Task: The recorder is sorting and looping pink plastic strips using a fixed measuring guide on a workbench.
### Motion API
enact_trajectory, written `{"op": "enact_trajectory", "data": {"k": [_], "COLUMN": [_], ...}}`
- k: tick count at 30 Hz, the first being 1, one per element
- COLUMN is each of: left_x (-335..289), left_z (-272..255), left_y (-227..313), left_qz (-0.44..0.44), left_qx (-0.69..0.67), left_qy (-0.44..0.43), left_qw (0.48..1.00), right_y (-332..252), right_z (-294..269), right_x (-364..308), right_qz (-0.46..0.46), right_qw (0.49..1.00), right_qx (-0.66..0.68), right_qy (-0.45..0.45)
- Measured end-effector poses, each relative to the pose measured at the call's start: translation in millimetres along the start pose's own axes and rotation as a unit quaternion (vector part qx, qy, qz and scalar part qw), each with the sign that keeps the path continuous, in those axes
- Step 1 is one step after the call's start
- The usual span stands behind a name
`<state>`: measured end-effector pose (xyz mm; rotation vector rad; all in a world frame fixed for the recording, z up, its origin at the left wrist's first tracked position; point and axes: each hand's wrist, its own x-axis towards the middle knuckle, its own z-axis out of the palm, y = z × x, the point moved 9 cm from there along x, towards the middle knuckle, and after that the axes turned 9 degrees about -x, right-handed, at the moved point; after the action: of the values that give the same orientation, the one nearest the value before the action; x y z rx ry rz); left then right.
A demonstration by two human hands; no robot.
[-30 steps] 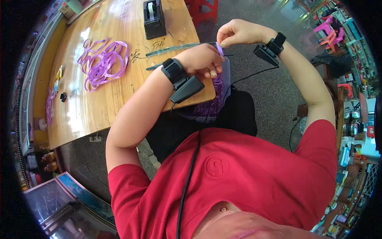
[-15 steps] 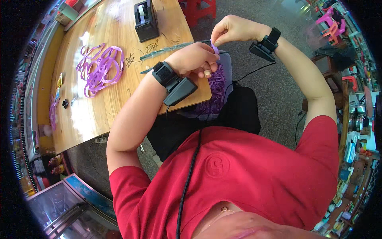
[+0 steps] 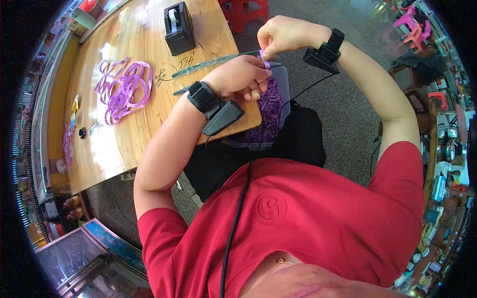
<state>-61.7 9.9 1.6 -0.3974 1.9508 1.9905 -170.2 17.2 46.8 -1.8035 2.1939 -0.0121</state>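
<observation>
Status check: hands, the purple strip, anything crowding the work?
Both hands pinch a short purple strip: left hand, right hand, at the table edge. Bin of purple pieces directly below. Scissors alongside; nothing blocking.

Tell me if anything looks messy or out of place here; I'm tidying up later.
Mostly orderly. The purple ribbon lies in a loose tangle on the wooden table, away from both hands. The clear bin of purple pieces sits partly under the table edge on the lap. Nothing looks spilled or damaged.
</observation>
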Motion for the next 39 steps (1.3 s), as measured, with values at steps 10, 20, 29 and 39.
{"op": "enact_trajectory", "data": {"k": [10,20,29,39], "left_x": [0.6,1.5,1.5,2.9], "left_z": [-1.7,-2.0,2.1,1.0], "left_y": [-2.9,-3.2,0.8,-1.5], "left_qz": [-0.004,-0.003,0.003,-0.007], "left_qx": [0.009,0.001,0.018,0.004], "left_qy": [0.023,0.023,0.019,0.014], "left_qw": [1.000,1.000,1.000,1.000], "right_y": [2.8,-28.1,-31.2,68.1], "right_z": [-0.4,1.6,11.7,84.4], "right_x": [-7.7,-17.5,-7.1,-42.5], "right_qz": [0.000,-0.225,-0.265,0.040], "right_qw": [0.999,0.969,0.946,0.851], "right_qx": [0.028,-0.069,-0.145,0.519], "right_qy": [0.018,0.077,0.119,0.071]}}
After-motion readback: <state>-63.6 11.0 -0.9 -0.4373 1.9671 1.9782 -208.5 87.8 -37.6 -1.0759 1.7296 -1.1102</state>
